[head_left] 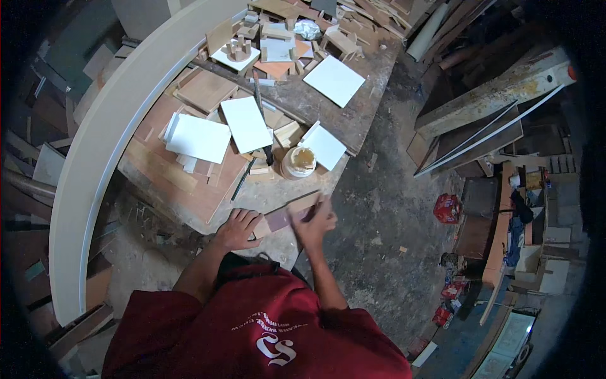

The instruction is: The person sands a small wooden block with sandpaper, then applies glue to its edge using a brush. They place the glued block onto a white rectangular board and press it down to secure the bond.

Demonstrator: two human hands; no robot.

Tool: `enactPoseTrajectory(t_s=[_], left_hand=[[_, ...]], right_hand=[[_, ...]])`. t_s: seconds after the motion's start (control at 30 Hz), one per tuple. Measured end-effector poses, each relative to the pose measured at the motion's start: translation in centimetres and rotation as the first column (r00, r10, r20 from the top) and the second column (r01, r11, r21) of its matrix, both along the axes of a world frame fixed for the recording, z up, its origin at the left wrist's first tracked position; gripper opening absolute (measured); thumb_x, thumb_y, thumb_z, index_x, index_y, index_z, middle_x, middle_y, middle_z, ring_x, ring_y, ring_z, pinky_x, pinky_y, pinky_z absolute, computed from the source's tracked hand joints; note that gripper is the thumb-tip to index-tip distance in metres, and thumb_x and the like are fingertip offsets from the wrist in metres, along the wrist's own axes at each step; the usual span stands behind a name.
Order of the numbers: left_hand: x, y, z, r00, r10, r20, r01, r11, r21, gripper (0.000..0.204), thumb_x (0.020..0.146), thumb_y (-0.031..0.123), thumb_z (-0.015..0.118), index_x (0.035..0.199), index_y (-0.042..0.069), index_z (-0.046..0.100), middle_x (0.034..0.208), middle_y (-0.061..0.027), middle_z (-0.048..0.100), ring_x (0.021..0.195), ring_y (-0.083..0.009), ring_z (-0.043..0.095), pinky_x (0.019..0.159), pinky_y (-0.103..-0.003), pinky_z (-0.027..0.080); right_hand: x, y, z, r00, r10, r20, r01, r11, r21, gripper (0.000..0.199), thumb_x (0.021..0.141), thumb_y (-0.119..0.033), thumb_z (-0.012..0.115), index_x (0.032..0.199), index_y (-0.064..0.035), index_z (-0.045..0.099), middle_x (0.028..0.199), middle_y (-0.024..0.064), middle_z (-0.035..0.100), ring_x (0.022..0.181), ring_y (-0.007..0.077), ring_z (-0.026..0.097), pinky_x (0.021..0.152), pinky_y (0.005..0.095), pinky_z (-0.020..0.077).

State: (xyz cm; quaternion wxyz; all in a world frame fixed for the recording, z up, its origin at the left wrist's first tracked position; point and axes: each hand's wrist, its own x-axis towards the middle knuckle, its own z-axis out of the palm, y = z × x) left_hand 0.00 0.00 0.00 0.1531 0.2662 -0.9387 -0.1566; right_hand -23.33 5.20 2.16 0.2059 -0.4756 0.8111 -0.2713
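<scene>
Cluttered with offcuts, the wooden workbench [189, 189] fills my view, a curved white panel [95, 158] along its left. White square sheets [199, 138] lie on it, a round open tub of yellowish paste [298, 162] beside them. My left hand [237, 228] presses flat, fingers spread, on a small wooden strip [287, 215]; my right hand [314, 224], blurred, seems closed on its other end. Red boxes [447, 208] sit on the floor at right.

dim, bluish light | dark fisheye corners | right hand [314, 222] motion-blurred
</scene>
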Motion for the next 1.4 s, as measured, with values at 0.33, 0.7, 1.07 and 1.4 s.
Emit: enactPoseTrajectory(t_s=[0.33,0.7,1.07,1.4], left_hand=[[0.6,-1.0,0.3,0.999,0.009,0.032,-0.008,0.999,-0.032,0.075,0.074,0.048,0.069,0.126,-0.003,0.052,0.116,-0.0152,0.053,0.107,-0.0303,0.049,0.095,-0.045,0.036],[0.2,0.0,0.3,1.0,0.004,0.029,-0.005,1.0,0.022,0.076,0.073,0.047,0.071,0.125,-0.005,0.052,0.117,-0.0155,0.053,0.107,-0.0309,0.049,0.095,-0.045,0.037],[0.4,-0.1,-0.1,1.0,0.0,-0.001,0.0,1.0,-0.029,0.077,0.072,0.046,0.072,0.125,-0.006,0.05,0.115,-0.0164,0.052,0.105,-0.0318,0.049,0.092,-0.045,0.037],[0.4,0.0,0.2,1.0,-0.001,0.007,0.001,0.999,-0.041,0.078,0.072,0.047,0.072,0.125,-0.007,0.05,0.115,-0.0171,0.053,0.105,-0.0324,0.05,0.093,-0.046,0.037]], right_hand=[[-0.1,0.3,-0.8,0.975,-0.205,-0.09,0.195,0.975,-0.104,0.11,0.067,-0.061,0.074,0.146,0.0,0.028,0.147,0.024,0.032,0.125,0.0434,0.035,0.104,0.0573,0.0234],[0.1,3.0,-2.2,0.961,0.013,-0.275,-0.043,0.994,-0.102,0.11,0.064,-0.058,0.078,0.141,0.0031,0.031,0.139,0.029,0.034,0.124,0.0458,0.036,0.1,0.0588,0.0265],[-0.3,3.1,0.4,0.861,0.401,-0.312,-0.404,0.913,0.058,0.091,0.071,-0.052,0.074,0.144,-0.0103,0.039,0.14,0.0315,0.03,0.126,0.0494,0.032,0.103,0.0581,0.0262],[-2.3,0.5,-1.6,0.984,0.011,0.178,0.065,0.907,-0.417,0.068,0.067,-0.033,0.082,0.122,-0.0092,0.05,0.125,0.0254,0.042,0.118,0.0432,0.041,0.101,0.0513,0.0328]])
